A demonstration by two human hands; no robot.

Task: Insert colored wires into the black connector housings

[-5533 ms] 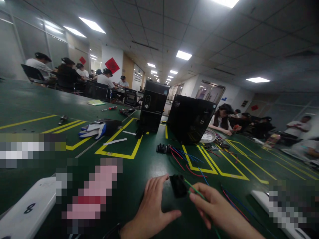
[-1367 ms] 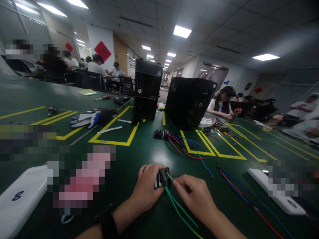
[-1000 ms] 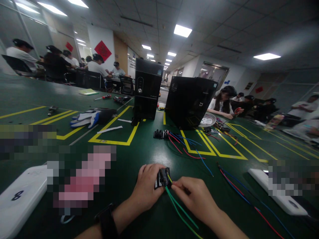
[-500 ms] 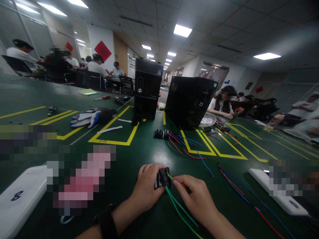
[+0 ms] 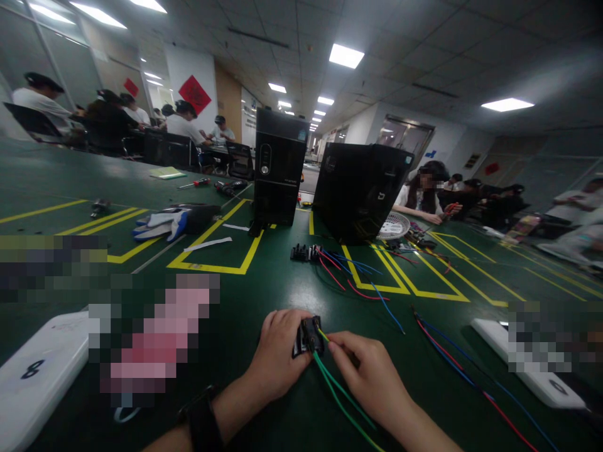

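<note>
My left hand (image 5: 277, 358) is closed around a small black plastic connector (image 5: 307, 336), held just above the green table (image 5: 264, 282). My right hand (image 5: 372, 376) pinches a thin wire at the connector's right face; its fingers are pressed together. Green wires (image 5: 339, 395) trail from the connector toward me. A yellowish wire end shows between the connector and my right fingertips.
More black connectors (image 5: 301, 253) with red and blue wires (image 5: 353, 279) lie farther out. Two black computer cases (image 5: 277, 169) (image 5: 360, 191) stand behind them. Work gloves (image 5: 162, 224) lie at left, loose red and blue wires (image 5: 452, 364) at right. Other people sit at the table's far sides.
Since the earliest frame my left hand has picked the connector up off the table and turned it. Over the last second both hands have stayed almost still at the connector.
</note>
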